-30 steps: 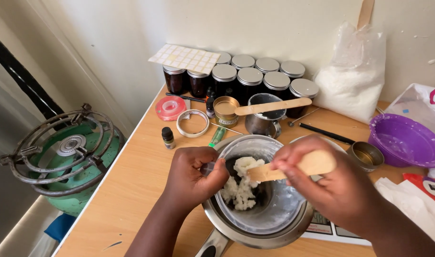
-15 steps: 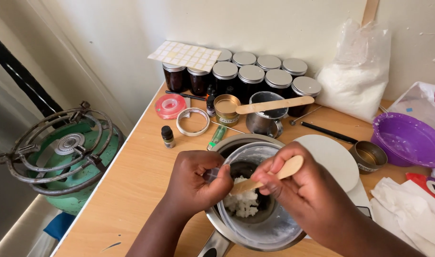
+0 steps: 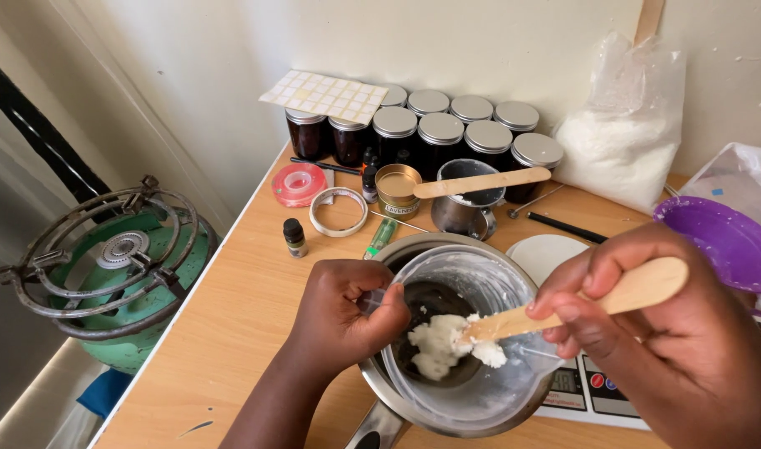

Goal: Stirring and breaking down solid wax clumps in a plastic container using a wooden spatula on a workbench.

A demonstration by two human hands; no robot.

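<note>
My right hand (image 3: 647, 333) pinches a flat wooden stirring stick (image 3: 580, 303), lifting white waxy lumps (image 3: 447, 341) inside the clear plastic jug (image 3: 472, 283); my left hand (image 3: 347, 312) clamps its rim. I judge it mid-stir; pressing clumps down comes next.

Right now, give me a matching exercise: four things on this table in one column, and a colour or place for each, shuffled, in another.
Things:
1. tape roll
2. bowl
3. wooden stick
4. gas burner

Descriptions:
A. purple, at the right edge
B. green, left of the table
C. pink, near the dark jars
D. in the right hand, its tip in white paste

Pairs: 1-C, 2-A, 3-D, 4-B
</note>
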